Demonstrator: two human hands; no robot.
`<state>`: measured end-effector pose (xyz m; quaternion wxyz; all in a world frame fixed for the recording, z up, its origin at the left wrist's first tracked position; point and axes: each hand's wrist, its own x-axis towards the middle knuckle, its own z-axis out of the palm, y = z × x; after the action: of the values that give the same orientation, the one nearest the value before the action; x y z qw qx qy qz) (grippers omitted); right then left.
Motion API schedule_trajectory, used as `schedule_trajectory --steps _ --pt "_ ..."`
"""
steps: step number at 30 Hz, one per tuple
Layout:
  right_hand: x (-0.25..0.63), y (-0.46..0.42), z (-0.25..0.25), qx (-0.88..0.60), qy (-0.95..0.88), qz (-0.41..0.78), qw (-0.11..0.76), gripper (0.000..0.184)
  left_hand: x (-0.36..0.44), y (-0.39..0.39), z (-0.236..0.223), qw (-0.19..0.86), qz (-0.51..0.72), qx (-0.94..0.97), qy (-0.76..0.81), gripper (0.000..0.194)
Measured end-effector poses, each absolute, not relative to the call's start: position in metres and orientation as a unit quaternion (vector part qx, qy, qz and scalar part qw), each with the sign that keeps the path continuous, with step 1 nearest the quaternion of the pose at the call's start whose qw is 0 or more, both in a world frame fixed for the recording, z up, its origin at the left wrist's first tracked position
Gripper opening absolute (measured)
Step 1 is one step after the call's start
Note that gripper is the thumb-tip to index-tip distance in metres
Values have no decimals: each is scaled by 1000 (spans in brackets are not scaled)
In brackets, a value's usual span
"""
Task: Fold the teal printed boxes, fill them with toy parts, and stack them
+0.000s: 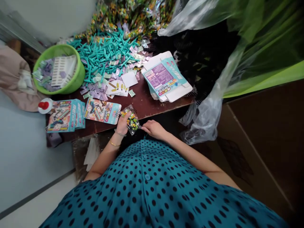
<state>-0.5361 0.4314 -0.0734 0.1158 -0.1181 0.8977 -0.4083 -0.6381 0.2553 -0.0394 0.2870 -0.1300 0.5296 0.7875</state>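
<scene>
Left hand point(123, 124) pinches left side of clear packet point(133, 123); right hand point(153, 129) pinches its right corner. Packet between hands, at near edge of tabletop point(140, 103).

Shows at left a grey-blue wall point(21, 155), crossed low by a dark strip point(35, 195). Includes a reddish-brown table point(146, 106). Looks darker at right.

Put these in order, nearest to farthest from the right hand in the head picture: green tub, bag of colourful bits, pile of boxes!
1. Bag of colourful bits: right at the fingertips of the right hand.
2. Pile of boxes: on the table, beyond the hand.
3. Green tub: way over on the table's left.
</scene>
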Motion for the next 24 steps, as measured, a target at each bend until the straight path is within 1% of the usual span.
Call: schedule_trajectory --steps 2,3,6,8,9,11,13,14,16,18,21,23,24 --pt "-528 435 -82 -198 925 -295 133 26 -646 245 -38 301 783 -127 530 45" --pt "-522 437 -86 -229 927 -259 148 23 -648 240 -38 318 778 -129 526 47" --pt "-507 449 -85 -263 923 -221 172 24 -649 230 -41 346 764 -143 525 49" --pt "-499 466 -74 -238 927 -246 153 26 -646 229 -45 330 764 -149 534 46" --pt "-497 476 -66 -211 929 -275 127 27 -645 230 -47 315 767 -152 537 44" --pt "-496 494 -48 -125 923 -361 48 29 -640 236 -51 280 779 -164 537 41" --pt "-499 498 -32 -24 896 -441 -54 30 -633 250 -52 260 793 -167 525 41" --pt "-502 494 -26 19 883 -458 -103 31 -629 259 -51 262 800 -160 516 42" --pt "-508 472 -22 60 880 -441 -168 33 -618 279 -48 284 812 -129 493 47" --pt "-517 445 -26 53 900 -393 -181 35 -608 298 -44 291 822 -107 478 47" --pt "-527 421 -35 29 916 -366 -162 35 -599 314 -41 263 830 -118 477 35" --pt "-530 421 -39 47 896 -409 -167 40 -598 316 -40 256 831 -131 477 30" --pt "-531 424 -40 66 872 -454 -169 47 -598 316 -39 254 832 -135 475 31"
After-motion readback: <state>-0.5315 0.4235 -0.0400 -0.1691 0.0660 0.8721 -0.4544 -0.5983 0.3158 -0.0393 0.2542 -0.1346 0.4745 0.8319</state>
